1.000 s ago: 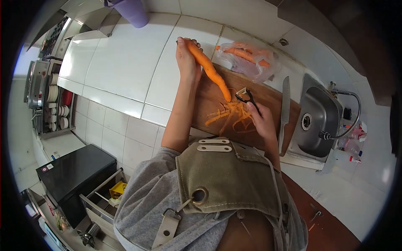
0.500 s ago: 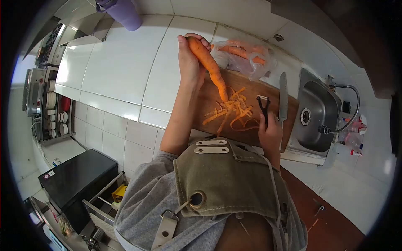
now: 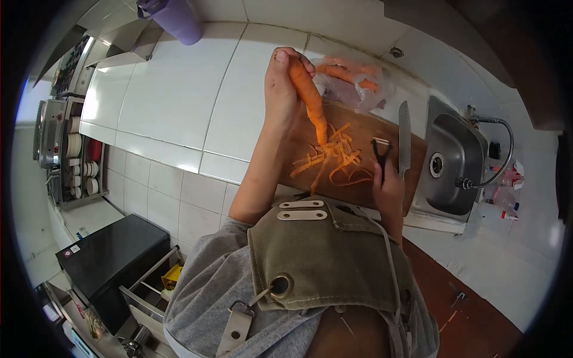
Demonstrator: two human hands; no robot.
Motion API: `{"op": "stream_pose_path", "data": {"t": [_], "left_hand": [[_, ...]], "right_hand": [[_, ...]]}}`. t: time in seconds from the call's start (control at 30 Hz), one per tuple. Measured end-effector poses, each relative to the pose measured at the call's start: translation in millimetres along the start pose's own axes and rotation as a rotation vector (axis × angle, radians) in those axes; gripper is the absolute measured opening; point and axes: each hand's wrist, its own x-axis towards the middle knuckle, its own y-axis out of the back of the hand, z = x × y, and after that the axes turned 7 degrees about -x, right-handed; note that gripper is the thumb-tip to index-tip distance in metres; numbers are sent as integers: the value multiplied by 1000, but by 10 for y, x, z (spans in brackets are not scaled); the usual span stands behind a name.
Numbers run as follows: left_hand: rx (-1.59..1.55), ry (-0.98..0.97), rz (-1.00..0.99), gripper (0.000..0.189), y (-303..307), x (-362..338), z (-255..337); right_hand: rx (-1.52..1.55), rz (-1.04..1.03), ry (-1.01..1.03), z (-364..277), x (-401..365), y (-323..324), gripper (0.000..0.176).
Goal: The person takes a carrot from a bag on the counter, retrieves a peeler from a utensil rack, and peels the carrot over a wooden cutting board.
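My left hand (image 3: 282,77) is wrapped round the thick top end of a large carrot (image 3: 309,98), whose thin end points down to the wooden cutting board (image 3: 298,182). Orange peelings (image 3: 337,149) lie in a loose heap under that tip. In my right hand (image 3: 389,186) is a black peeler (image 3: 381,149), its blade end pointing up and apart from the carrot. A knife (image 3: 404,134) rests along the board's right side, blade end away from me. Behind the board, a clear plastic bag (image 3: 358,89) holds more carrots.
To the right is a steel sink (image 3: 456,149) with a curved faucet (image 3: 507,134), and plastic bottles (image 3: 504,200) beyond it. A purple container (image 3: 176,24) stands at the back left of the tiled counter (image 3: 173,89). An open drawer (image 3: 146,292) is at lower left.
My left hand has moved right and turned, making the carrot more upright. My right hand and the peeler have shifted slightly to the right.
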Motion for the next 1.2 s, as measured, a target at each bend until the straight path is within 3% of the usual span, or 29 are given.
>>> {"op": "stream_pose_path", "data": {"t": [0.07,0.1,0.17,0.2,0.27,0.4,0.47,0.6,0.7,0.77,0.87,1.0,1.2], "left_hand": [[5,0,15,38,13,-1,12],[8,3,13,37,20,1,15],[10,6,7,37,15,4,1],[12,0,-5,38,12,1,-7],[18,-9,-15,39,0,-12,-8],[-105,46,-65,46,-105,-47,10],[-132,81,-61,48,-148,-60,2],[-55,41,-128,50,-196,-93,-10],[-43,83,-156,55,-257,-137,-45],[3,113,-222,61,-308,-172,-69],[199,143,-276,66,-334,-259,-53],[68,108,-337,69,-360,-277,-191],[195,28,-317,71,-353,-338,-196]], "right_hand": [[253,194,-47,-68,-25,46,19],[253,192,-50,-69,-36,58,19],[674,63,-157,-62,-42,85,20],[674,63,-157,-72,-39,105,20],[978,25,-116,-116,-34,149,19],[999,-20,-87,-206,-6,254,18],[1187,-71,-112,-293,28,384,18],[1102,-127,-136,-591,158,781,17],[947,-91,-16,-772,324,935,18],[651,52,176,-881,443,980,21],[615,28,105,-1035,491,1096,25],[655,33,106,-1166,478,1227,26],[506,94,116,-1202,440,1276,26]]}}
